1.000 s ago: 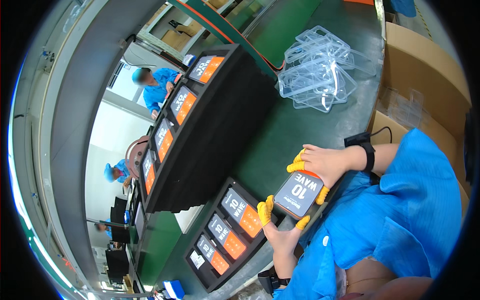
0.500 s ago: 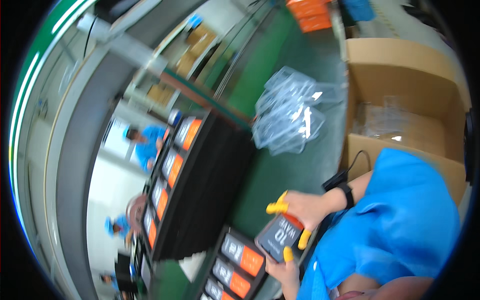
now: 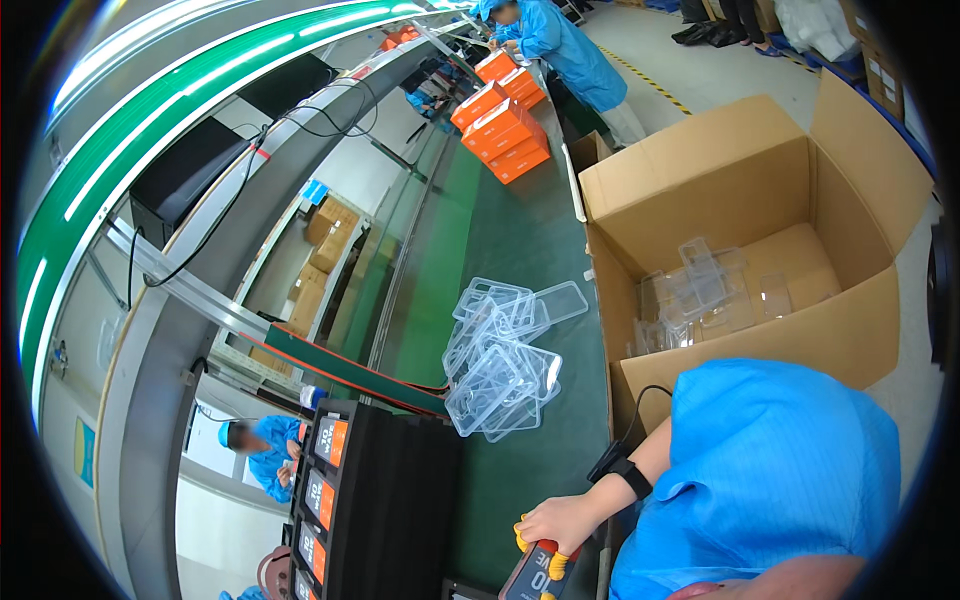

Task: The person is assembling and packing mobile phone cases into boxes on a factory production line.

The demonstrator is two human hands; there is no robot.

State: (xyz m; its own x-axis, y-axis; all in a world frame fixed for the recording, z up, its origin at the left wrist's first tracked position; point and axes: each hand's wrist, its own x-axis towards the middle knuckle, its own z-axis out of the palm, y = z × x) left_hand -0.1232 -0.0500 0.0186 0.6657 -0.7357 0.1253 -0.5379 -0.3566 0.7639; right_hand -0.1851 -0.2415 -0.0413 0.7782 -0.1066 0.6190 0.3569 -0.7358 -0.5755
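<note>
At the lower edge, my right hand (image 3: 560,522), with a black wristband and yellow finger covers, is closed around one end of a flat dark grey box (image 3: 524,578) with an orange end. A yellow-covered fingertip of my left hand (image 3: 547,596) rests on the box's face; the rest of that hand is cut off by the frame. Left of the box, black trays (image 3: 395,500) hold several similar grey-and-orange boxes (image 3: 320,497). Farther up the green work surface lies a loose pile of clear plastic cases (image 3: 500,365).
An open cardboard carton (image 3: 700,160) holding clear plastic cases (image 3: 700,285) stands at the right. Stacked orange boxes (image 3: 505,138) sit farther along the green bench (image 3: 545,240). One co-worker (image 3: 565,50) is at the far end, another (image 3: 270,450) beyond the trays. A metal rail (image 3: 215,305) crosses at left.
The view has swung, so the hands and trays appear lower and more of the carton and far bench shows. The box stays in my right hand; my left hand has mostly left the frame.
</note>
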